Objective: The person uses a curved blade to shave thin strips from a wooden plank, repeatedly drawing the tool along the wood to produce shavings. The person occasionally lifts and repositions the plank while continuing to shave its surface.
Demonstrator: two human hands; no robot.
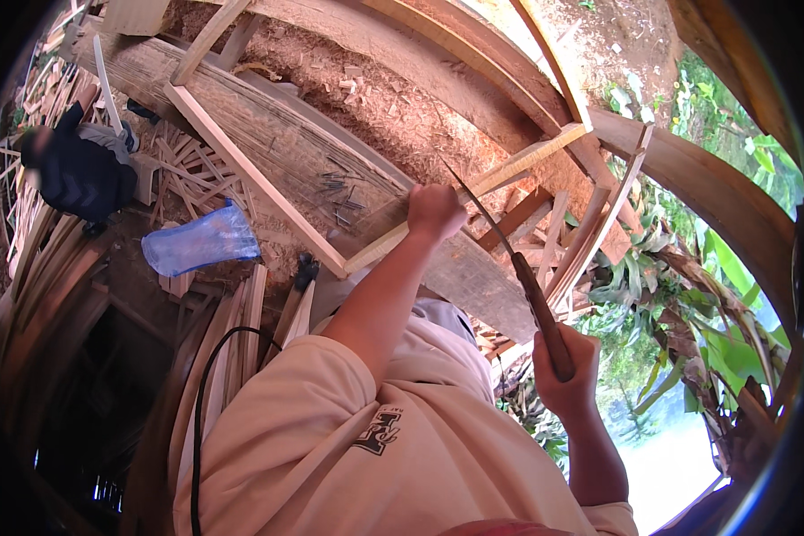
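Observation:
My left hand [436,212] is closed around a strip of a rectangular wooden frame [259,183] that lies over a long plank [487,277]. In my right hand [566,364] is the wooden handle of a long-bladed knife [500,234], held upright at the right of my body. Its thin dark blade points up and away, and in this view it crosses the frame's near strip just right of my left hand. Whether the blade touches the wood, I cannot tell. Several loose nails [338,189] lie on the plank, left of my left hand.
Another person [82,174] sits at the far left among piled wood strips [192,174]. A blue plastic bag [201,241] lies nearer me. Wood shavings [438,112] cover the ground beyond the plank. Green plants [724,277] stand at the right; a black cable [198,420] runs beside me.

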